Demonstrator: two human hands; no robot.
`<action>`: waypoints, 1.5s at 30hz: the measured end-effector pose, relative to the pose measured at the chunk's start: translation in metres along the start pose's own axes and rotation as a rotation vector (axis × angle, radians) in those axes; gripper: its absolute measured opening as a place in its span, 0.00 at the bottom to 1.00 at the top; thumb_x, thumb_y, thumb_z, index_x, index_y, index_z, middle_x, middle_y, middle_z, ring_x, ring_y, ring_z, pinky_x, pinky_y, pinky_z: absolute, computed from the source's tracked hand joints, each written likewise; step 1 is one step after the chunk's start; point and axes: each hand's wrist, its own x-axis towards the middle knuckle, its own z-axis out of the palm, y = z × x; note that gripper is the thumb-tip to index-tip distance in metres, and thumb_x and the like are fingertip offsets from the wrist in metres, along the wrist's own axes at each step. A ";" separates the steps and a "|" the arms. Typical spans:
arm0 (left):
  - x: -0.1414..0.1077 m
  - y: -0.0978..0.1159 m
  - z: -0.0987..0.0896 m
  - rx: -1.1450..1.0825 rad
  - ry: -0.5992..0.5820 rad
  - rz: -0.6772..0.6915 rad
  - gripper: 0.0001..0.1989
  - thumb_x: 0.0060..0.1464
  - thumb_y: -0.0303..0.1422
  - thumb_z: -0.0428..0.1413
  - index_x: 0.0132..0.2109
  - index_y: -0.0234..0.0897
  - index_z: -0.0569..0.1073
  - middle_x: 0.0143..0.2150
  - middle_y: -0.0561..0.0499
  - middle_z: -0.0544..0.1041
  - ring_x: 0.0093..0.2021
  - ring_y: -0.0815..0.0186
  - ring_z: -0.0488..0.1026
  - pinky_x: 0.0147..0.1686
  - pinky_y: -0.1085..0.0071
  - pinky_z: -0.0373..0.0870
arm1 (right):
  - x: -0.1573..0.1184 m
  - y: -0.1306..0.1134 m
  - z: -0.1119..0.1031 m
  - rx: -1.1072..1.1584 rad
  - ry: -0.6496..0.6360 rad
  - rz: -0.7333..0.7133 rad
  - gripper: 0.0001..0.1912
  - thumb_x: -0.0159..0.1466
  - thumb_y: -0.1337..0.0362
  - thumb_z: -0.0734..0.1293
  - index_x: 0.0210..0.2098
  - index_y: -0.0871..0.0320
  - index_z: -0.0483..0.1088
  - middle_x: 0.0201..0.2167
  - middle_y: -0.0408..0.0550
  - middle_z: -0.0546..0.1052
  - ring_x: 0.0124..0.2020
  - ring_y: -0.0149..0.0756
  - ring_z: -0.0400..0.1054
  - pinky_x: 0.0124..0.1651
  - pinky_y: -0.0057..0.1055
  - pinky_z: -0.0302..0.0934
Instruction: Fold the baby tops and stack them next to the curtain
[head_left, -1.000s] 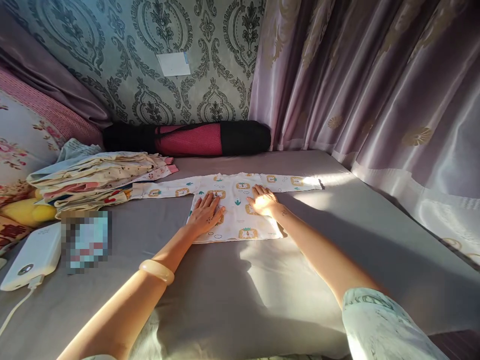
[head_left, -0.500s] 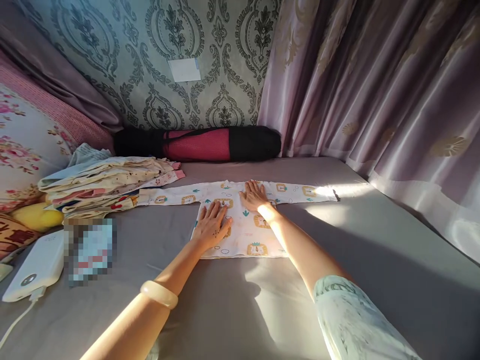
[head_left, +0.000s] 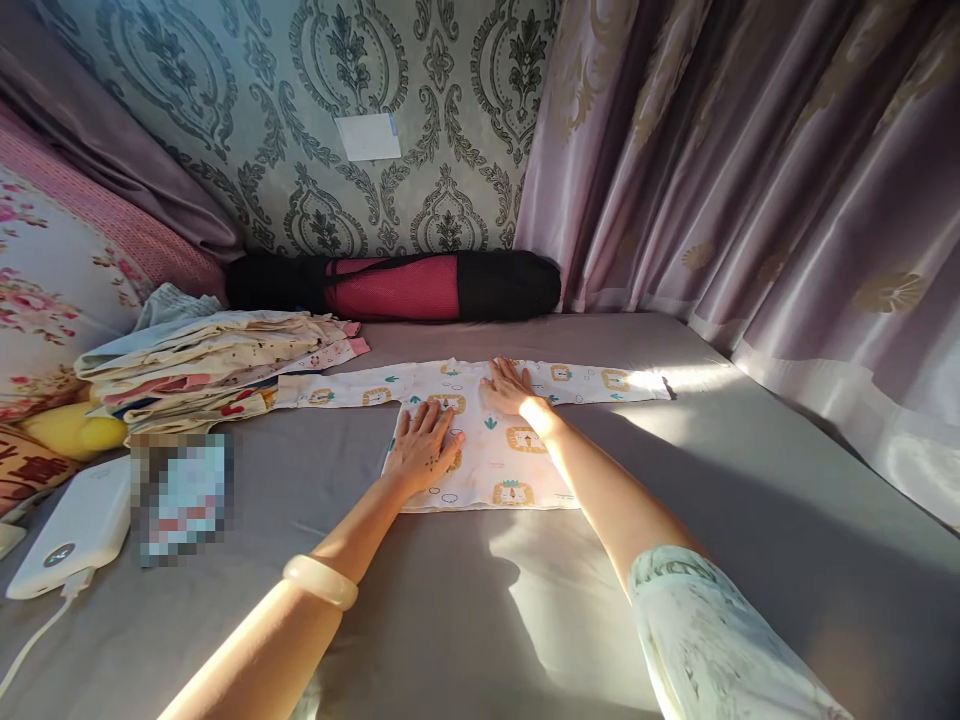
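Note:
A small white long-sleeved top (head_left: 491, 475) with a lion print lies flat, its sleeves stretched out to both sides. My left hand (head_left: 424, 450) rests palm down on the left part of its body, fingers spread. Higher up, near the neckline, my right hand (head_left: 510, 388) presses on the cloth with its fingers apart. Neither hand grips anything. The tip of the left sleeve touches a pile of folded clothes (head_left: 202, 365).
The top lies on a grey sheet (head_left: 450, 620). A black and red rolled bag (head_left: 397, 287) lies along the patterned wall. At left are a white power bank (head_left: 75, 525) with a cable, a blurred packet (head_left: 185, 500) and a yellow cushion (head_left: 75, 432). Curtains (head_left: 712, 180) hang at right.
The right hand's fingers are slightly more bent and drawn together at the neckline. The left hand stays in place, and the view has shifted very slightly.

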 end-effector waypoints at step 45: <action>0.008 -0.004 -0.003 0.111 -0.049 0.047 0.30 0.65 0.48 0.37 0.68 0.42 0.62 0.72 0.43 0.57 0.72 0.50 0.51 0.66 0.46 0.49 | -0.039 0.111 -0.023 -0.027 0.127 0.287 0.33 0.73 0.55 0.41 0.73 0.57 0.45 0.74 0.51 0.45 0.74 0.46 0.36 0.71 0.56 0.34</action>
